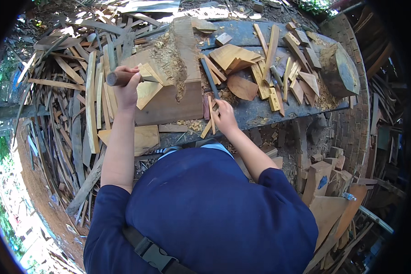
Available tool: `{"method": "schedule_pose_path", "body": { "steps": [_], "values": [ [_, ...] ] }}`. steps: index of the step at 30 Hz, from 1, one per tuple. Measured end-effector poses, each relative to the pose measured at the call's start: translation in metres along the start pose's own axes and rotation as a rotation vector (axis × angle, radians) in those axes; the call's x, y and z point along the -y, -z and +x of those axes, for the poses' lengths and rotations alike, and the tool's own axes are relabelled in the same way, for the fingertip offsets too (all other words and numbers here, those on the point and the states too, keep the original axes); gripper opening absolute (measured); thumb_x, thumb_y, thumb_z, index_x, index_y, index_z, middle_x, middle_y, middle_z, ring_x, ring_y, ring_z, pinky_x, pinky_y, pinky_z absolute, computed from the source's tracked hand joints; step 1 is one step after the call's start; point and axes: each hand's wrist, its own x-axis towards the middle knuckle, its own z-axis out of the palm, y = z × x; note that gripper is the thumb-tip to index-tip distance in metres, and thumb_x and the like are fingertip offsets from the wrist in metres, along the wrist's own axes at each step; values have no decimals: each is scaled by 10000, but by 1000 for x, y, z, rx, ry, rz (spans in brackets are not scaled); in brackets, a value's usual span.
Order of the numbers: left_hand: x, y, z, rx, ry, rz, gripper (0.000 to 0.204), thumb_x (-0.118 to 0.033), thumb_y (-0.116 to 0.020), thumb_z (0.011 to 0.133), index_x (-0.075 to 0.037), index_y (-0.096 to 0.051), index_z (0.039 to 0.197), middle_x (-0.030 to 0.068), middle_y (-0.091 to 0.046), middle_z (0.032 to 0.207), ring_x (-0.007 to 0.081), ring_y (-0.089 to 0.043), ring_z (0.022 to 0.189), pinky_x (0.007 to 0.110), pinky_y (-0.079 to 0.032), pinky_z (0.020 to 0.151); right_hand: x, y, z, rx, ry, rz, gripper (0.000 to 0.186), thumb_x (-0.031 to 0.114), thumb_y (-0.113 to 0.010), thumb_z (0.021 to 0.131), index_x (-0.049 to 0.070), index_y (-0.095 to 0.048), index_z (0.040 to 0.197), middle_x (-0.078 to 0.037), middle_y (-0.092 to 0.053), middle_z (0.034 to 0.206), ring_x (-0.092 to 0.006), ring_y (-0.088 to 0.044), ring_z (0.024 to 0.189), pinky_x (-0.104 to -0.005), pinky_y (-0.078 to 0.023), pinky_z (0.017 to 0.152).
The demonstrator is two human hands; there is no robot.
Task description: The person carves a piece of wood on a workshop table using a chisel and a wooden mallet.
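My left hand (127, 86) is closed around the round wooden handle of a tool (114, 78), held against a pale flat wood piece (147, 86). That piece rests on a big chopping block (178, 77) covered in shavings. My right hand (224, 115) lies on the dark workbench (260, 112), its fingers touching thin wood strips (211, 119) by the block's right side. A long dark metal bar (210, 78) lies just beyond that hand. Whether the right fingers grip a strip is hidden.
Several cut wood blanks and strips (278, 68) litter the bench, with a round log section (339, 69) at its right end. Heaps of scrap slats (73, 100) fill the ground on the left. Wood blocks (324, 182) are stacked at the lower right.
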Motion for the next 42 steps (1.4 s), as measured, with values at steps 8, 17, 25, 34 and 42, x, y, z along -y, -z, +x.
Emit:
{"method": "schedule_pose_path", "body": {
  "steps": [8,17,25,34,42],
  "values": [
    [4,4,8,-28,-31,-105,241,48,-543,719,-70,-436,900,68,-542,819,188,-533,825,412,-393,905,-133,70,-111,292,-791,-416,268,246,-435,862,113,-555,1063,-204,-604,870,-366,-572,858,-464,-448,742],
    [1,-12,13,-124,4,-138,268,62,-513,655,-56,-446,886,80,-516,785,211,-526,801,411,-404,892,-175,93,-66,94,-673,-367,428,111,-452,819,149,-447,1245,-182,-546,1092,-340,-530,1000,-426,-434,851],
    [3,-23,20,-153,9,-78,269,52,-512,637,-59,-461,877,62,-500,782,194,-520,782,411,-421,872,-189,96,-23,35,-499,-365,430,92,-537,735,61,-486,1161,-145,-476,1180,-313,-433,1121,-391,-377,946],
    [3,-29,18,-190,-38,-71,246,31,-523,630,-64,-474,851,67,-509,774,196,-520,773,418,-423,872,-181,97,-8,666,-606,-478,619,185,-555,772,139,-326,1345,-173,-253,1407,-315,-263,1293,-388,-322,1013],
    [3,-25,14,-213,-49,-74,251,29,-520,626,-68,-471,851,69,-507,773,199,-514,783,416,-416,876,-157,101,10,930,-756,-512,644,134,-416,829,183,-149,1413,-154,-68,1467,-306,-106,1353,-452,-245,1040]
  ]
}}
